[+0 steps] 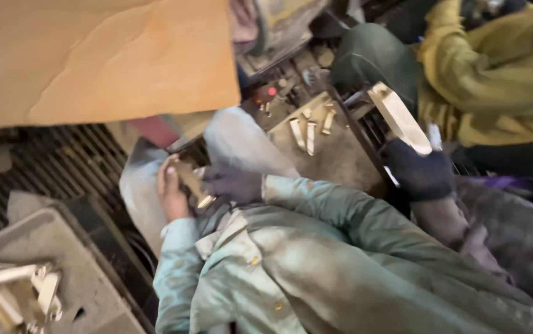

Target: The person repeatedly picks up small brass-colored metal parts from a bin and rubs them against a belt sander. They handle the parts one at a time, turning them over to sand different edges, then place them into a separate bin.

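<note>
Head view showed the person's left hand [172, 188] bare, its fingers curled shut around a short brass-coloured metal piece [192, 183]. The right hand [232, 183], in a dark grey glove, met the same piece from the other side, fingers closed against its lower end. Both hands worked just above the lap, over a pale cloth [242, 145], with pale green jacket sleeves [316, 204] running back towards the camera.

Beyond the cloth lay a grimy metal work surface [341, 158]; several small pale metal pieces [310, 133] stood near its far left corner. At its right edge a co-worker's hand in a dark glove [420, 170] held a long flat metal bar [397, 117] tilted upward; that person wore a yellow-green top [495, 74].

A grey tray [62, 260] sat at the lower left, with a heap of bright metal parts [16, 294] near its front left corner. A sheet of brown cardboard [99, 59] covered the upper left. The blur hid finer detail.
</note>
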Demonstrator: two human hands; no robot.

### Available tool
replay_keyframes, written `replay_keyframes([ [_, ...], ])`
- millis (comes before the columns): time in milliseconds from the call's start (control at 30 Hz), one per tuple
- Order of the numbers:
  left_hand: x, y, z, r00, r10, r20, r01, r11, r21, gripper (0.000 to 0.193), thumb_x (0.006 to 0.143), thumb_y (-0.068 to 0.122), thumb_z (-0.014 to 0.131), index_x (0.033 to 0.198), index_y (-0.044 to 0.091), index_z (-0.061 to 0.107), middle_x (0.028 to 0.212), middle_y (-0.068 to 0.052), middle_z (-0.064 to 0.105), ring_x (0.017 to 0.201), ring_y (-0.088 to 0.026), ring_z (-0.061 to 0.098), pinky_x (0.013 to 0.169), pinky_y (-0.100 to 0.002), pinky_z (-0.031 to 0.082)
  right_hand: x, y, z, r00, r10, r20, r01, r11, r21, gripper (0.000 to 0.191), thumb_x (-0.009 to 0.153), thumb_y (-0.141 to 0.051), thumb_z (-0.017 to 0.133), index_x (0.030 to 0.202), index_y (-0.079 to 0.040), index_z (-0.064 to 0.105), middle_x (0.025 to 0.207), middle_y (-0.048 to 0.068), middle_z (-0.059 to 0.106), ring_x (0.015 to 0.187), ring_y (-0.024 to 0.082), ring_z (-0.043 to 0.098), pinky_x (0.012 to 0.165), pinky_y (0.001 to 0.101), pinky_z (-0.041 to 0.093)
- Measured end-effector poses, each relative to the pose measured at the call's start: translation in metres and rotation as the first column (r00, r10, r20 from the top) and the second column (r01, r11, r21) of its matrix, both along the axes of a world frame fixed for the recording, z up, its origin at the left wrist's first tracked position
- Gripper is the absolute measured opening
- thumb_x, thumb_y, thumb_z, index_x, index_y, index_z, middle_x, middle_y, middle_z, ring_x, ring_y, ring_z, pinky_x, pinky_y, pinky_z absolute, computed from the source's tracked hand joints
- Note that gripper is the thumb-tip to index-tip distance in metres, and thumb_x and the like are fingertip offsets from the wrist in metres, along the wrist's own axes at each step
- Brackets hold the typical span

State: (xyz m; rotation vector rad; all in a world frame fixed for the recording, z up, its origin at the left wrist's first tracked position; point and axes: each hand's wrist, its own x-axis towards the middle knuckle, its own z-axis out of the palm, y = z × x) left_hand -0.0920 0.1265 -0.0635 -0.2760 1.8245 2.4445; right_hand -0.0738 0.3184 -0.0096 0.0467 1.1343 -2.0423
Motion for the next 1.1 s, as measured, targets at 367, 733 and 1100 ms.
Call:
replay_keyframes([
  [367, 0.033, 0.004, 0.044, 0.971, 0.04, 0.236, -0.081, 0.982, 0.17, 0.033, 0.111, 0.03, 0.046, 0.128, 0.006, 0.062, 0.113, -0.006, 0.066, 0.096, -0.017, 0.062, 0.084, -0.033, 0.052, 0.001, 0.012, 0.063, 0.945, -0.093, -0.313, 0.076, 0.995, -0.067, 0.049, 0.094, -0.015, 0.072, 0.136, -0.001, 0.053, 0.12, 0.009, 0.071, 0.112, 0.017, 0.066, 0.098, 0.0313, 0.054],
  [733, 0.041, 0.013, 0.017, 0.856, -0.276, 0.438, 0.003, 0.849, 0.529, 0.043, 0.109, 0.055, 0.05, 0.101, 0.013, 0.059, 0.078, -0.002, 0.056, 0.064, -0.018, 0.05, 0.053, -0.032, 0.038, -0.003, 0.021, 0.058, 0.814, -0.145, -0.563, 0.344, 0.9, 0.266, 0.038, 0.088, -0.012, 0.076, 0.122, -0.001, 0.064, 0.106, 0.006, 0.074, 0.095, 0.015, 0.067, 0.086, 0.0318, 0.056],
  [1100, 0.034, 0.004, 0.022, 0.947, -0.008, 0.32, -0.173, 0.828, 0.533, 0.044, 0.107, 0.051, 0.054, 0.124, 0.012, 0.061, 0.096, 0.0, 0.061, 0.073, -0.014, 0.049, 0.064, -0.029, 0.04, 0.0, 0.016, 0.033, 0.779, 0.006, -0.627, 0.312, 0.863, 0.396, 0.046, 0.091, -0.024, 0.076, 0.131, -0.007, 0.063, 0.117, 0.007, 0.072, 0.106, 0.014, 0.067, 0.094, 0.0335, 0.054],
])
